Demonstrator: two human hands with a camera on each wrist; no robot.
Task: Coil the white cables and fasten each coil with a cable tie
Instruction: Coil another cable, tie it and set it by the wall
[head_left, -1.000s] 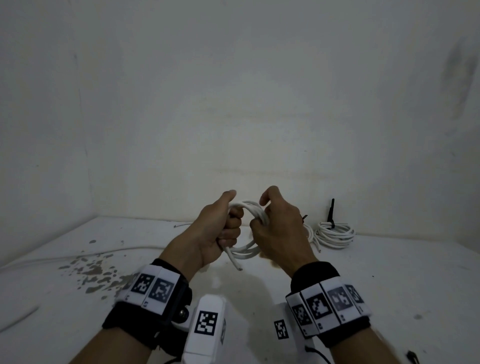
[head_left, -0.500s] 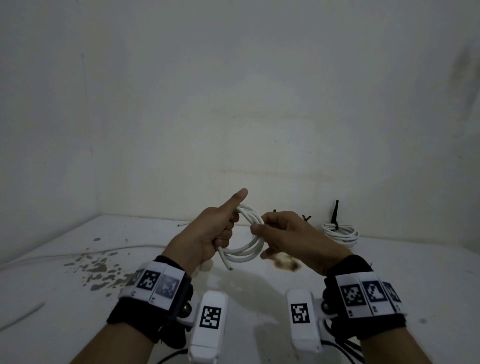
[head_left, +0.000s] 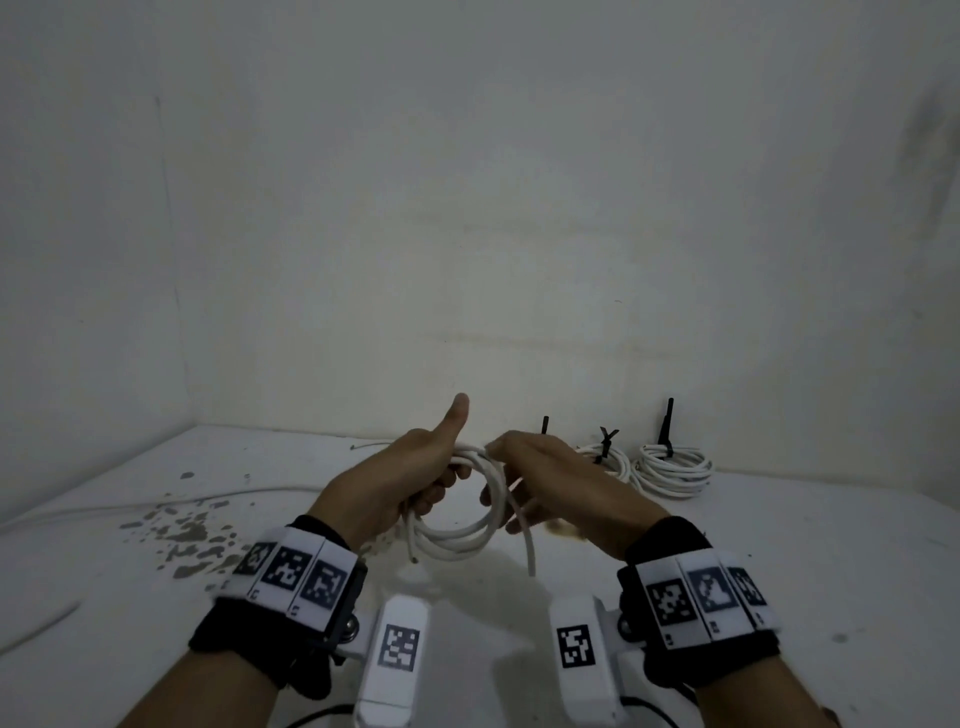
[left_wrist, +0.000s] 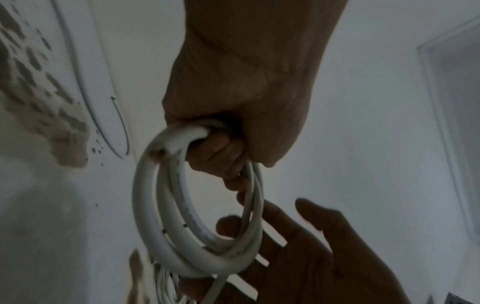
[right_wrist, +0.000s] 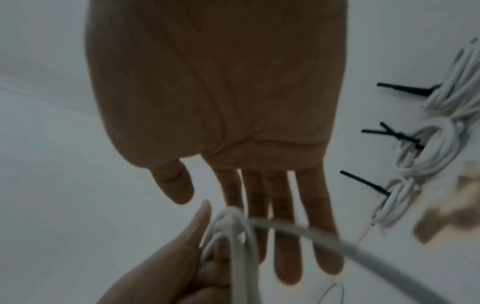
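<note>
My left hand (head_left: 410, 473) grips a coil of white cable (head_left: 457, 540) above the table, thumb pointing up; the left wrist view shows the fingers (left_wrist: 215, 152) curled through the loops (left_wrist: 166, 226). My right hand (head_left: 550, 483) lies just right of the coil with straight fingers (right_wrist: 283, 236), and a strand of cable (right_wrist: 298, 230) runs across them. One loose end (head_left: 530, 551) hangs from the coil's right side and a shorter end (head_left: 413, 551) from its left. Three tied coils (head_left: 675, 467) with black cable ties (head_left: 665, 426) lie at the back right.
The white table (head_left: 779, 571) meets walls at the back and on the left. A loose white cable (head_left: 156, 501) runs along its left side, beside brown stains (head_left: 192, 530). Another stain (head_left: 561, 530) lies under my right hand.
My right hand has let go of its pinch on the coil and straightened its fingers. The left thumb has lifted, and more loose end now hangs down.
</note>
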